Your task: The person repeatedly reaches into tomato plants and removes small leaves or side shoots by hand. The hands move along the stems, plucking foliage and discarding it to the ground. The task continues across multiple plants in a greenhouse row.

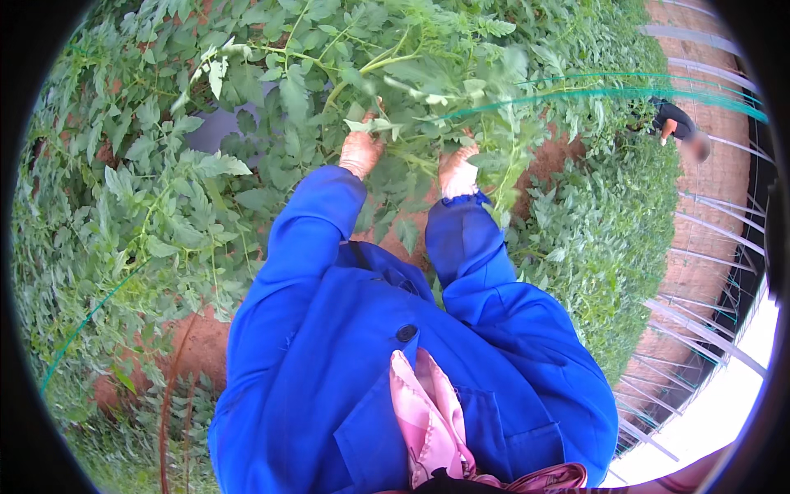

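Note:
Both of my hands reach in among the stems of a leafy tomato plant point(370, 66) at the top middle. My left hand point(360, 153) is against its leaves, next to a thick pale stem; foliage covers most of its fingers. A little to the right, my right hand point(457, 171) is also in the leaves, with something white at its wrist and its fingers hidden. Green twine point(576, 93) runs from the leaves near my right hand toward the right edge. What either hand grips, if anything, cannot be seen.
Dense rows of tomato plants point(140, 198) stand on both sides, with reddish soil point(197, 346) between them. Another green string point(90, 315) slants at the left. Pale poles point(708, 333) line the right side. A person in dark clothing point(679, 121) bends over plants at the far right.

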{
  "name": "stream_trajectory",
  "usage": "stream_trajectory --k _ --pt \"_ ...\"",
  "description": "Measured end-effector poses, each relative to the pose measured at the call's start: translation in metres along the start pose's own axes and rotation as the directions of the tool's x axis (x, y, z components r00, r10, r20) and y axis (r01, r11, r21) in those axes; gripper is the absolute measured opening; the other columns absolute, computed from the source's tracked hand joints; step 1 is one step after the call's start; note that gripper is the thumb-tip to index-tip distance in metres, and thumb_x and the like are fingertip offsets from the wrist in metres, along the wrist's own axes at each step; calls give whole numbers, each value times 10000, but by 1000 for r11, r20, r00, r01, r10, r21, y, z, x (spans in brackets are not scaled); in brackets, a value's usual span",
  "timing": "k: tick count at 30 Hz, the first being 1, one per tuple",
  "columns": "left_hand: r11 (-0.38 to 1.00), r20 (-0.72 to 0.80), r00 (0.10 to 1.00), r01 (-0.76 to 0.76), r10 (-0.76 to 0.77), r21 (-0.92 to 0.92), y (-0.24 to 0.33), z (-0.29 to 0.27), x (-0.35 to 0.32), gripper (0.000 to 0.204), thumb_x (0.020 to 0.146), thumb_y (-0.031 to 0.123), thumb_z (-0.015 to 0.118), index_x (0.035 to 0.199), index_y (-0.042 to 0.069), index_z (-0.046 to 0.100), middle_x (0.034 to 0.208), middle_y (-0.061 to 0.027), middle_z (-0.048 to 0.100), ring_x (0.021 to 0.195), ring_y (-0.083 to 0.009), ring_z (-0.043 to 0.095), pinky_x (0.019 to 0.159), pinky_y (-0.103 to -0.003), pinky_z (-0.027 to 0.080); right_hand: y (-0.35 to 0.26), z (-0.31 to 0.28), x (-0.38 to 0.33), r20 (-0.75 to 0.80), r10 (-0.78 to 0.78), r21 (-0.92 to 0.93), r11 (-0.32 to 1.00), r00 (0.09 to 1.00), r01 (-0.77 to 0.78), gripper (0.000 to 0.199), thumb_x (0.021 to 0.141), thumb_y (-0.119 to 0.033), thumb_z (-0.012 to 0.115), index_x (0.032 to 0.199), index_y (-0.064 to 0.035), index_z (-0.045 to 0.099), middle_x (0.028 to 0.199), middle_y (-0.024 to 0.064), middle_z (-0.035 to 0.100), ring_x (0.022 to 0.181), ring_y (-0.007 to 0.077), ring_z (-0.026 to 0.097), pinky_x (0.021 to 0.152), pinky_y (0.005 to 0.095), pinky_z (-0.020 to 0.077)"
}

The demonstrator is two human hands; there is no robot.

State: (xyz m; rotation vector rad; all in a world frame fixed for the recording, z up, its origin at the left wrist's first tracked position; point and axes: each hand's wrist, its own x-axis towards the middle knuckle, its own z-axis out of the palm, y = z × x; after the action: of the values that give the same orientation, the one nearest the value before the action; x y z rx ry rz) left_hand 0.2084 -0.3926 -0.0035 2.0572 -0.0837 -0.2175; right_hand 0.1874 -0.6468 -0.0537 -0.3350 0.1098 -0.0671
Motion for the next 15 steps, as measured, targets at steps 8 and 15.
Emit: stream_trajectory --k 8,15 --pt "754 180 983 146 -37 -640 14 -40 16 470 672 30 602 1130 6 497 952 -101 609 836 -210 593 709 -303 459 67 135 -51 21 -245 -964 252 969 85 353 848 -260 487 1147 -73 471 1125 86 519 981 201 499 825 337 402" --pt "492 616 723 432 312 -756 25 -133 -15 704 710 276 664 1283 11 353 1212 -82 475 1115 -167 450 947 -304 328 70 159 -68 369 393 -861 -196 842 469 375 819 -254 509 1155 -89 474 1182 117 481 1057 236 464 888 370 362"
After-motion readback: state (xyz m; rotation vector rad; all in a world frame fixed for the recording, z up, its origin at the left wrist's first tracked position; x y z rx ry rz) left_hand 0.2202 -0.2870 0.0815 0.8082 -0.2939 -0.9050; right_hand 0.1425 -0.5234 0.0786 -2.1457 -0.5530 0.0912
